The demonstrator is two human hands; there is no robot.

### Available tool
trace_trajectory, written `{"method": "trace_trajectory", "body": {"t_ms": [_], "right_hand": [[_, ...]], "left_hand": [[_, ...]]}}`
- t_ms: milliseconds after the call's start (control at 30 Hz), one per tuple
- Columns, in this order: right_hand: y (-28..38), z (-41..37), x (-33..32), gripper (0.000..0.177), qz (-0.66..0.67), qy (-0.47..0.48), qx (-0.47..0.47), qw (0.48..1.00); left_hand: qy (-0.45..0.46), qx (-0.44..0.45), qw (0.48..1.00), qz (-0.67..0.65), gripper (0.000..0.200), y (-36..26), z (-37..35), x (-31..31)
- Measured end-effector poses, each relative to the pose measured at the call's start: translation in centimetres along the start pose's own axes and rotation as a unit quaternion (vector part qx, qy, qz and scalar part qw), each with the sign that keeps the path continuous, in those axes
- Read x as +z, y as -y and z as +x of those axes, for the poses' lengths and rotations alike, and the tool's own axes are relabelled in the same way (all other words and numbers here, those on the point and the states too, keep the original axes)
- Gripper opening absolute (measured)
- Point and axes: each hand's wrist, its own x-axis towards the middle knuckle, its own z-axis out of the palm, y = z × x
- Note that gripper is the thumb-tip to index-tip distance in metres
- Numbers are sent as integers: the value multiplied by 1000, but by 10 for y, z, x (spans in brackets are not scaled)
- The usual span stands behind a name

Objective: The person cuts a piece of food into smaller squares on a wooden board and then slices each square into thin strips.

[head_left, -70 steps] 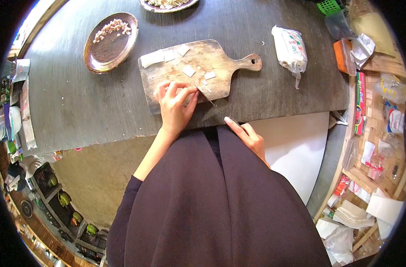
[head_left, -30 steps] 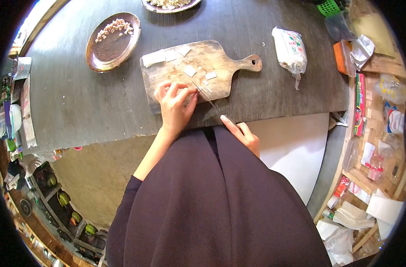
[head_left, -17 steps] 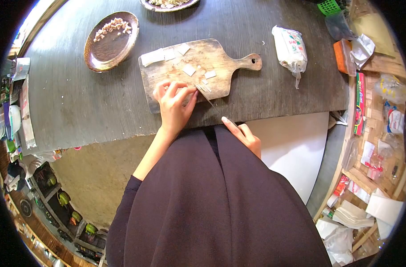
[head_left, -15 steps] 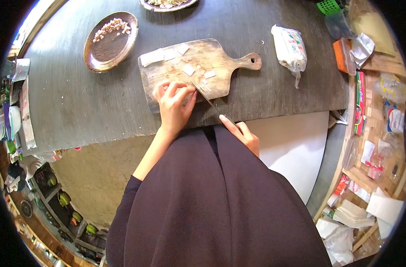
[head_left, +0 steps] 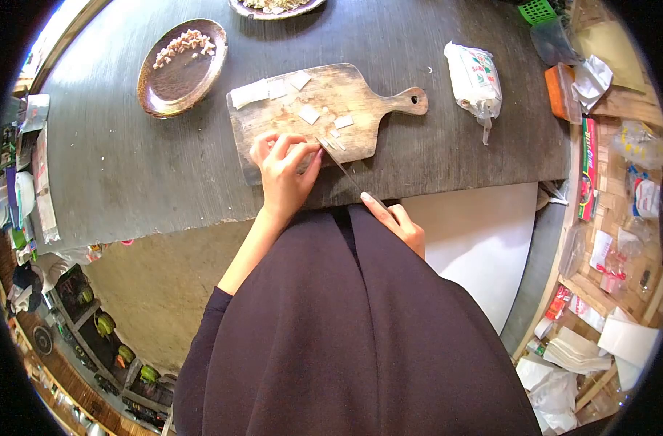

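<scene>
A wooden cutting board (head_left: 357, 91) with a handle lies near the table's front edge. On its far left part rests a white block (head_left: 250, 94) of food, with flat white pieces (head_left: 309, 114) beside it and toward the middle. Thin white strips (head_left: 330, 144) lie by the knife tip. My left hand (head_left: 282, 166) is over the board's near left part, its fingers curled and pinched together; whatever is under them is hidden. My right hand (head_left: 398, 224) grips a knife (head_left: 346, 171), whose blade points up-left to the left fingertips.
A brown plate (head_left: 173, 91) with small chopped bits (head_left: 186, 45) stands at the back left. Another plate (head_left: 275, 16) with shredded food is at the top edge. A white plastic bag (head_left: 474, 78) lies right of the board. An orange container (head_left: 562, 91) stands at the right edge.
The knife and my right hand have shifted very slightly down and to the right. My left hand stays in almost the same place.
</scene>
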Motion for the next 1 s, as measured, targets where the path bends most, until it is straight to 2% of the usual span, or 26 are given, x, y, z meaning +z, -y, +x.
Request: {"method": "trace_trajectory", "body": {"t_ms": [100, 167, 300, 600, 700, 767, 1000], "right_hand": [[-1, 2, 3, 64, -1, -13, -19, 1000], [5, 5, -1, 65, 12, 5, 19, 1000], [3, 9, 2, 67, -10, 7, 7, 1000], [0, 2, -1, 63, 5, -2, 1, 1000], [1, 3, -3, 56, 14, -14, -10, 1000], [-2, 2, 0, 64, 17, 0, -4, 1000], [0, 7, 8, 65, 9, 17, 20, 1000]], "left_hand": [[-2, 2, 1000, -7, 16, 1, 0, 0], [-2, -1, 1000, -8, 16, 0, 0, 1], [4, 6, 1000, 3, 16, 0, 1, -1], [1, 2, 1000, -2, 18, 1, -1, -1], [2, 5, 1000, -3, 15, 1, -2, -1], [1, 5, 1000, -3, 15, 1, -2, 0], [-3, 9, 1000, -3, 16, 1, 0, 0]]}}
